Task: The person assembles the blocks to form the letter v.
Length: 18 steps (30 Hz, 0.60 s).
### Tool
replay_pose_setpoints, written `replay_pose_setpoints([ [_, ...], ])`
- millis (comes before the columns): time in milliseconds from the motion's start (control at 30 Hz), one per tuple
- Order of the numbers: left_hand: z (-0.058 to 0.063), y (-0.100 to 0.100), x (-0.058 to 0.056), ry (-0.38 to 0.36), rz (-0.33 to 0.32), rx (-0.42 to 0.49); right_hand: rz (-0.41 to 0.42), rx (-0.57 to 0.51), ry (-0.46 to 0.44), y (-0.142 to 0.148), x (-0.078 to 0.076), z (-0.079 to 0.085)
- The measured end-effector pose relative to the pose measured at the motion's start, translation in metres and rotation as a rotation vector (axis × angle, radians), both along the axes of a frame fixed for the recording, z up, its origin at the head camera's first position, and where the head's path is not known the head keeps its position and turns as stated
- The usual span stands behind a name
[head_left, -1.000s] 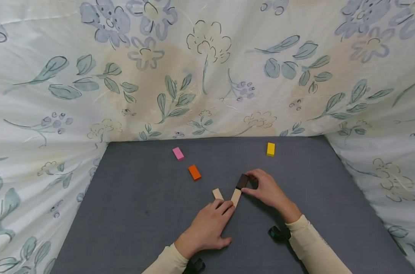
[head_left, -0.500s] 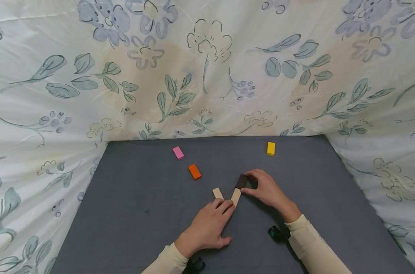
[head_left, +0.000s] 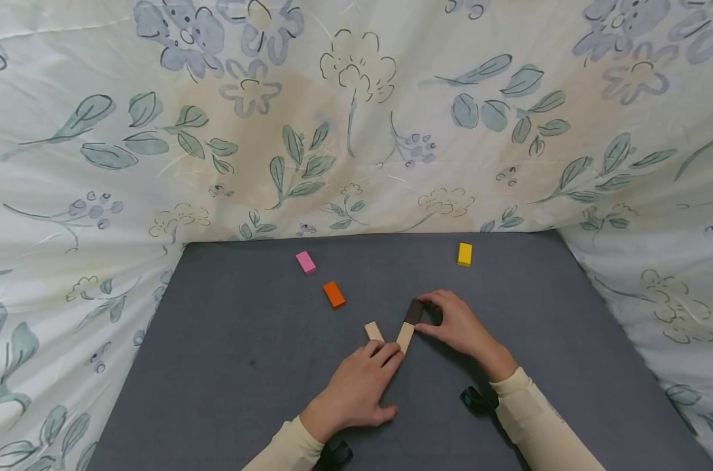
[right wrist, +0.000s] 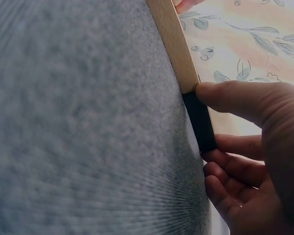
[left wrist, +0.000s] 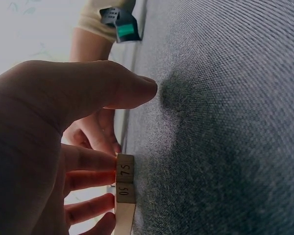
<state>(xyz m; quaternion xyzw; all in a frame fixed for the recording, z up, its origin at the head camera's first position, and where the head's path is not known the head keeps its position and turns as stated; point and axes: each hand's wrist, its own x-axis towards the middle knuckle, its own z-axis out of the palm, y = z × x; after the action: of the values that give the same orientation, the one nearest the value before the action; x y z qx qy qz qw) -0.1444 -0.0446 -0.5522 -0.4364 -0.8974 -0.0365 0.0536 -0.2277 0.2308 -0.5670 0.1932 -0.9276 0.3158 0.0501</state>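
Note:
In the head view two pale wooden blocks (head_left: 405,337) (head_left: 373,331) lie in a V shape on the grey table. My left hand (head_left: 359,386) rests its fingertips on their near ends and hides where they meet; the thumb sticks out to the side. The left wrist view shows block ends (left wrist: 125,169) marked 75 and 50 under those fingertips. A dark brown block (head_left: 414,312) continues the right-hand pale block, end to end. My right hand (head_left: 459,327) pinches it between thumb and fingers; in the right wrist view the dark block (right wrist: 200,122) touches the pale one (right wrist: 176,46).
Farther back lie an orange block (head_left: 334,295), a pink block (head_left: 306,262) and a yellow block (head_left: 464,254). A floral cloth (head_left: 356,131) hangs behind the table (head_left: 227,366) and along its sides. A black wrist device (head_left: 479,400) is at the right sleeve.

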Motion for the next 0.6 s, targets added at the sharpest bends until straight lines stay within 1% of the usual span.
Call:
replay_pose_setpoints([
  [300,0.0011,0.0009,0.0000,-0.004,0.008,-0.009,0.004,0.002,-0.014,0.0007,0.0005,0.0021],
  [600,0.0018,0.0022,-0.0005,-0.003,0.015,-0.011,0.002,0.001,-0.013,0.0012,-0.0014,0.0008],
])
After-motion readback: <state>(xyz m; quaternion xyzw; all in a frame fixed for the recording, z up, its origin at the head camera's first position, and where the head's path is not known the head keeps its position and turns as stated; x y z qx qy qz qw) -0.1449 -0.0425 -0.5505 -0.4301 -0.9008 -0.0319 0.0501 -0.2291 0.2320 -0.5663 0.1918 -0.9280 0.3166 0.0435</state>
